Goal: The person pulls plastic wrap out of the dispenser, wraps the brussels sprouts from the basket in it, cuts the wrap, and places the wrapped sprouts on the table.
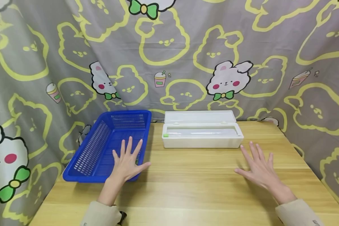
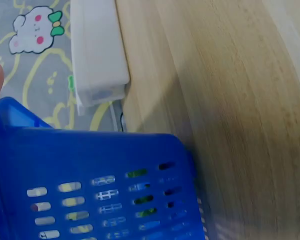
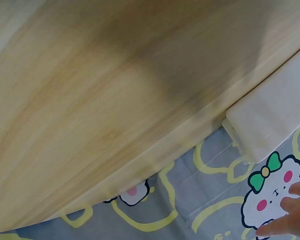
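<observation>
A deep blue plastic basket with rows of slots in its sides is set on the left part of the counter, tilted a little away from straight; a small green thing is seen at its near right side, but most of it is hidden by the left hand; green bits are also seen through the basket's slots in the left wrist view. The left hand is held over the near right part of the basket, with its fingers spread wide and nothing grasped; whether the basket is touched by it cannot be told.

To the right of the basket, a long white plastic box is placed near the back of the counter; its flat white lid is lifted up at the back, and a small bright green piece is seen at its left end; something pale and shiny is shown inside. The right hand is held near the box's front right corner, with its fingers spread and nothing grasped.

Both arms are covered by beige sleeves; behind the wooden counter, a grey curtain with yellow outlines and white bunnies is hung.
</observation>
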Available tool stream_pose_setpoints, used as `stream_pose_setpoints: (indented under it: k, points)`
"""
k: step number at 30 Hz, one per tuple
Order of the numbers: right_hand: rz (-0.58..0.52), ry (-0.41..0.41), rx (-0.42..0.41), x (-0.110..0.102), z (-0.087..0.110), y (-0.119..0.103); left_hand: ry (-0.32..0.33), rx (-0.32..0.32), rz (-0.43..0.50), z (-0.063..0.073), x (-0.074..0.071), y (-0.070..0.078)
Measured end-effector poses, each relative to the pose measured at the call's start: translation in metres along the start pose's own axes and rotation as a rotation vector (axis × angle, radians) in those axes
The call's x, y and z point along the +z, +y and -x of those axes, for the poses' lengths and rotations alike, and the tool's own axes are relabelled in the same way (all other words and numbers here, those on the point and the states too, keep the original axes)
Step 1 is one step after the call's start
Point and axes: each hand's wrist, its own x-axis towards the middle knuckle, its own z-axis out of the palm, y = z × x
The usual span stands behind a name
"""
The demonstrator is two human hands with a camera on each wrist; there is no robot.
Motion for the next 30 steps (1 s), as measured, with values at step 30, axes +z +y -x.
stream_pose_setpoints:
  k: [30]
  points:
    - [-0.524, 0.183, 0.085, 0.009, -0.064, 0.030, 0.419, 0.055, 0.678, -0.077, 0.057, 0.096]
